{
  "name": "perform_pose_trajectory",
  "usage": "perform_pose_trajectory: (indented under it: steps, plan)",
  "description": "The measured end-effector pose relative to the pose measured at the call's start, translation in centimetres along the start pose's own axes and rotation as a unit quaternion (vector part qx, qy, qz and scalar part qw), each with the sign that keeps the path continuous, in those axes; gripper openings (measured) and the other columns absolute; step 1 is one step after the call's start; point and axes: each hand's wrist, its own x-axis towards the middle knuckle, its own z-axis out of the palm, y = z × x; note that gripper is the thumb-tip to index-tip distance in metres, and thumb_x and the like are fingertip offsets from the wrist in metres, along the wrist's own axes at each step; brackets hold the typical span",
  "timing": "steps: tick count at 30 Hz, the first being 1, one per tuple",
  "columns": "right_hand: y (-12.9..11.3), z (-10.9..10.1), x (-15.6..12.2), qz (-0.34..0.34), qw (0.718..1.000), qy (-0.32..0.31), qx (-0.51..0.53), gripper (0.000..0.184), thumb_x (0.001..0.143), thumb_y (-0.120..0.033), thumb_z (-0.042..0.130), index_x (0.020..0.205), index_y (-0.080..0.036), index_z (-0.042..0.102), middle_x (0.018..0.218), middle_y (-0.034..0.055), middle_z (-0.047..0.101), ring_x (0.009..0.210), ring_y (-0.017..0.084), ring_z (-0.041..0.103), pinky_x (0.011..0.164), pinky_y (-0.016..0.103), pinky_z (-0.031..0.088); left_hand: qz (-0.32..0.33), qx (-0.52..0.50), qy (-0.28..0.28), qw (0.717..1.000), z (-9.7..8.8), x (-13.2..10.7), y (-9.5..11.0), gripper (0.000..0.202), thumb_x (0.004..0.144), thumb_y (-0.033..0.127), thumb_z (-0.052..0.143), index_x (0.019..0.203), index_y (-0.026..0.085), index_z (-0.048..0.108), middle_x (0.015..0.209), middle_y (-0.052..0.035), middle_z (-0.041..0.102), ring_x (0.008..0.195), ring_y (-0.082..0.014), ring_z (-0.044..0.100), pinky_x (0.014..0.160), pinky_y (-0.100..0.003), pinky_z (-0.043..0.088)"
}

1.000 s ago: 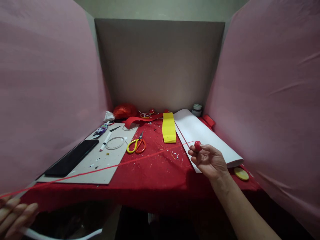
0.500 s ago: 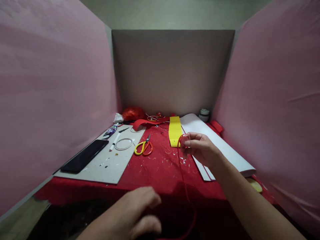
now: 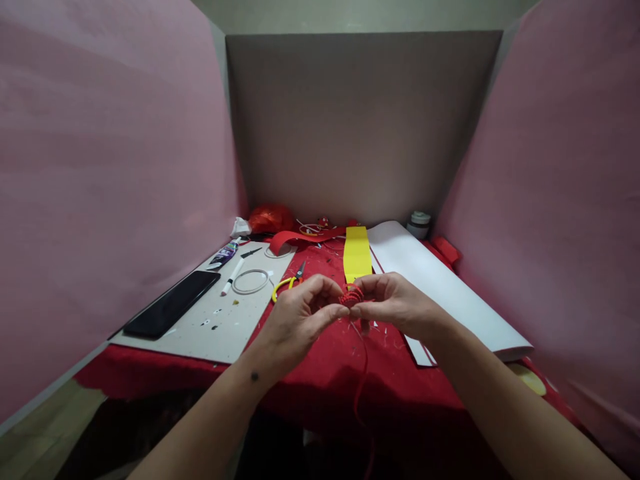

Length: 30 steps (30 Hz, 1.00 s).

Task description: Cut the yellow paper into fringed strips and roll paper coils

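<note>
Between my two hands, above the middle of the table, is a small coil of red cord [image 3: 353, 295]. My left hand [image 3: 313, 308] pinches its left side with thumb and forefinger. On the right side, my right hand [image 3: 395, 303] grips it the same way. A loose length of red cord [image 3: 361, 383] hangs from the coil past the table's front edge. Just beyond the hands lies a yellow paper strip [image 3: 357, 250]. Scissors [image 3: 283, 287] with yellow and red handles are partly hidden behind my left hand.
A grey board [image 3: 200, 350] on the left carries a black phone [image 3: 173, 307], a white marker [image 3: 233, 277], a tube [image 3: 225, 253] and a pale ring of cord [image 3: 251, 282]. White sheets [image 3: 445, 300] lie right. A jar [image 3: 419, 225] and red plastic bag [image 3: 271, 219] stand behind.
My left hand has risen from the front edge and taken hold of the coil beside my right hand. The view has shifted slightly, and the scissors are now partly covered.
</note>
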Motion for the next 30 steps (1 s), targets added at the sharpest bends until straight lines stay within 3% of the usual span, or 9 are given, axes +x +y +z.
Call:
perform_pose_trajectory:
  steps: [13,17,23,30]
  plan:
    - [1.1,0.3,2.0,0.027,1.0,-0.016,0.0,0.015,0.072,-0.027,0.071,0.075,-0.014,0.065,0.062,-0.001,0.061,0.051,0.01,0.057,0.05,0.023,0.046,0.055,0.133,0.057,0.988,-0.6,-0.2,-1.7,0.009,0.08,0.016,0.055,0.087,0.016,0.06,0.081,-0.0022,0.063,0.074,-0.0127,0.057,0.069,-0.025,0.045]
    - [1.3,0.0,2.5,0.032,0.999,-0.002,0.019,0.015,0.07,-0.027,0.073,0.073,-0.014,0.065,0.059,-0.0001,0.063,0.051,0.011,0.059,0.051,0.023,0.046,0.028,0.124,0.051,0.991,-0.6,0.3,-1.7,0.006,0.079,0.017,0.055,0.084,0.016,0.059,0.077,-0.0009,0.062,0.07,-0.0118,0.056,0.065,-0.024,0.043]
    - [1.5,-0.2,3.6,0.03,0.999,0.01,0.029,0.015,0.068,-0.026,0.075,0.068,-0.014,0.065,0.058,0.001,0.064,0.052,0.011,0.06,0.056,0.025,0.048,-0.056,0.049,0.014,0.997,-0.9,1.8,-1.4,0.005,0.076,0.019,0.059,0.079,0.015,0.059,0.073,0.0003,0.061,0.066,-0.0103,0.054,0.06,-0.022,0.041]
    - [2.8,-1.5,4.6,0.034,0.98,0.071,0.183,0.027,0.069,-0.038,0.074,0.068,-0.013,0.064,0.07,0.0047,0.065,0.056,0.012,0.061,0.05,0.024,0.049,-0.116,-0.109,-0.014,0.987,-2.7,3.7,-2.8,0.016,0.068,0.023,0.069,0.074,0.013,0.059,0.061,0.0029,0.056,0.05,-0.0068,0.047,0.05,-0.022,0.037]
